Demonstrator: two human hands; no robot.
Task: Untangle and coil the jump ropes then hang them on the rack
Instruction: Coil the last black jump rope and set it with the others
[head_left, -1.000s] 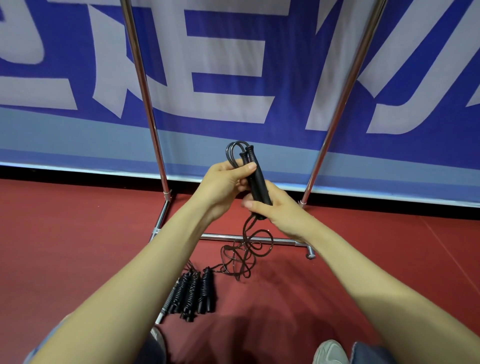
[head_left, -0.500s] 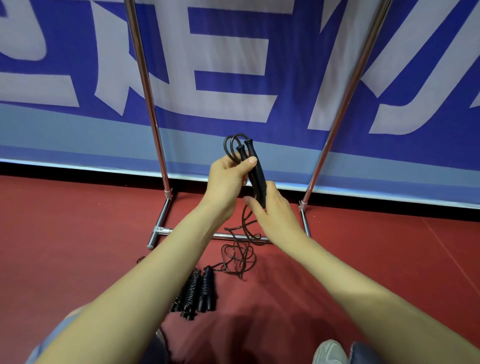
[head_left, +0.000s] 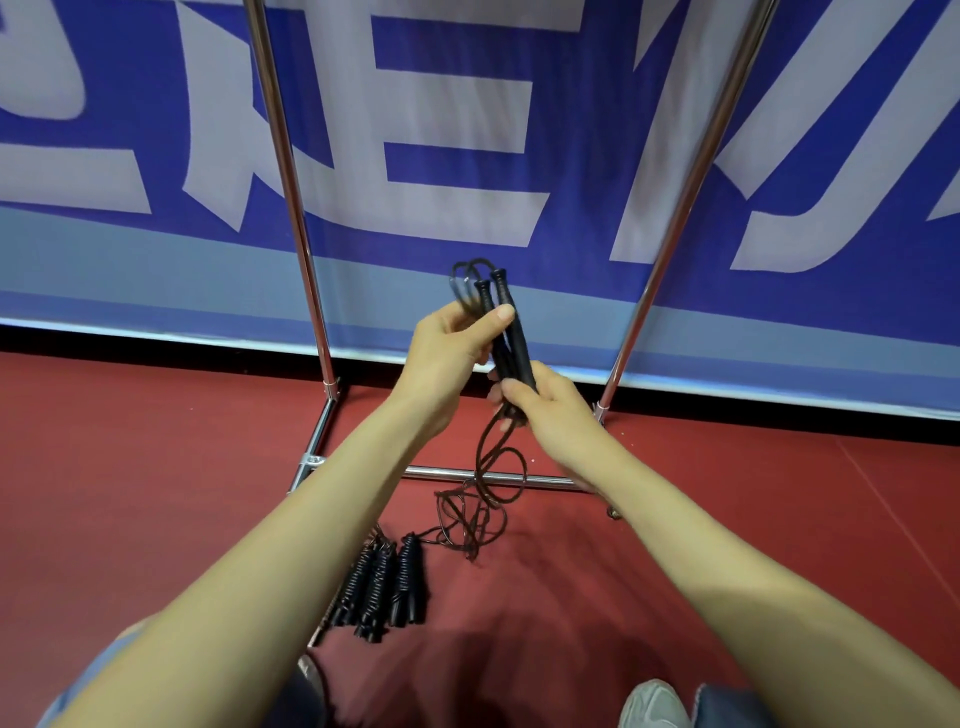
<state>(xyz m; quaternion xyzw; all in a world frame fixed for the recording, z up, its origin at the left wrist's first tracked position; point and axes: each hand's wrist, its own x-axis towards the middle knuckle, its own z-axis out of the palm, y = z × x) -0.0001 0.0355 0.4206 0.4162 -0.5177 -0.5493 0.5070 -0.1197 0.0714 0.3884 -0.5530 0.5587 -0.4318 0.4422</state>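
Note:
A black jump rope's two handles (head_left: 508, 322) stand upright side by side in front of me. My left hand (head_left: 449, 348) grips their upper part, thumb across them, with loops of cord (head_left: 467, 275) sticking up behind. My right hand (head_left: 545, 405) grips the handles' lower end. The rest of the cord (head_left: 485, 499) hangs down in a tangle onto the red floor. Several more black ribbed handles (head_left: 382, 587) lie bundled on the floor below my left forearm. The chrome rack's left upright (head_left: 285, 171), right upright (head_left: 691, 192) and base bar (head_left: 441, 474) stand just beyond my hands.
A blue and white banner (head_left: 467, 130) closes off the back. Red flooring (head_left: 130, 467) spreads left and right of the rack. My shoe (head_left: 652, 704) shows at the bottom edge. The rack's top rail is out of view.
Both hands with the handles have lifted slightly and shifted a little right. The hanging cord has been drawn up, leaving a smaller tangle on the floor.

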